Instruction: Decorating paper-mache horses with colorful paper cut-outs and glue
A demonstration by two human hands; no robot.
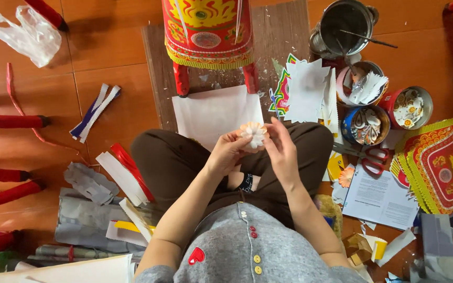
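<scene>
Holding paper flower (253, 133) | left hand (228, 152) grip pinching it | right hand (281, 152) grip pinching it

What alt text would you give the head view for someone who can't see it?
Seen from above, a person sitting cross-legged on an orange tile floor holds a small white paper flower between the left hand and right hand. Around them lie cut paper, red scissors, tins of paper pieces and a red-and-yellow decorated stand.

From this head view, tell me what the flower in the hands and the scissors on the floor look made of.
Flower: apparently thin matte paper, white and pale orange, with crinkled cut petals, pinched by the left hand and right hand. Scissors: red handles that look like plastic; grey blades, probably metal.
</scene>
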